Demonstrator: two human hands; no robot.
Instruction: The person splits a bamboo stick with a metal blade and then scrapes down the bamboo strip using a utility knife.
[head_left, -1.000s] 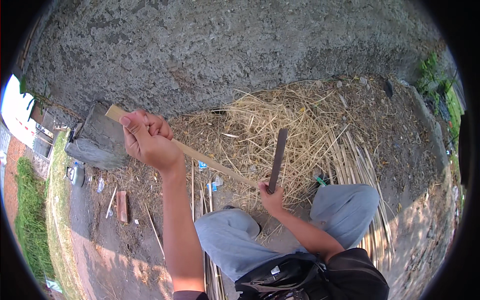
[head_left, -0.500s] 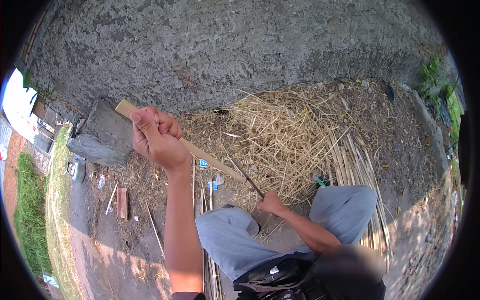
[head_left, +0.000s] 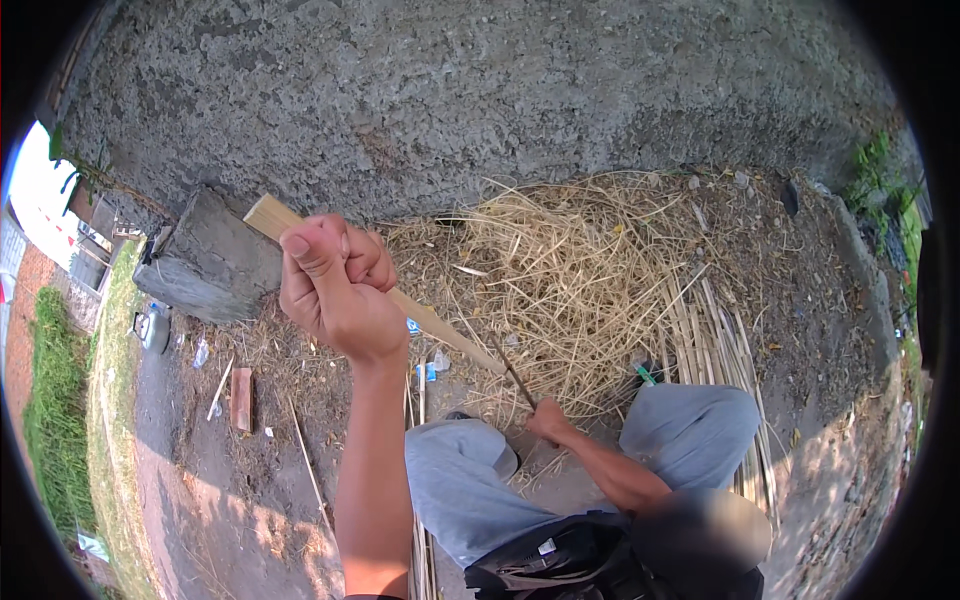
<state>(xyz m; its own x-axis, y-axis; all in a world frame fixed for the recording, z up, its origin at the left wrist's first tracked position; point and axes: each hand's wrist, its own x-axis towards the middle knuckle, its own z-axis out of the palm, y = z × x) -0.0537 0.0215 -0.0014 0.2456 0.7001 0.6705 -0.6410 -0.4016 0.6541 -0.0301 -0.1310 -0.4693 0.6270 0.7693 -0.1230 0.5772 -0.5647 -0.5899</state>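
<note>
My left hand [head_left: 345,290] is raised at centre left, its fingers wrapped round a long, flat, pale bamboo strip [head_left: 445,332]. The strip's upper end sticks out past my fist, and its length slopes down to the right. Low in the middle, my right hand [head_left: 547,420] is closed on a knife [head_left: 516,374] with a thin dark blade; its handle is mostly hidden in my fingers. The blade crosses the strip close to its lower end. Whether the edge bites into the bamboo is too small to tell.
A heap of pale shavings [head_left: 570,290] lies before me against a rough grey wall [head_left: 480,100]. Split bamboo strips [head_left: 715,330] lie beside my right knee, others by my left leg. A concrete block [head_left: 215,265], a brick [head_left: 241,400] and a kettle-like metal vessel [head_left: 153,330] stand left.
My left hand and the bamboo strip have shifted a little to the right and closer. The knife has moved slightly right and down, and its blade now slants more steeply.
</note>
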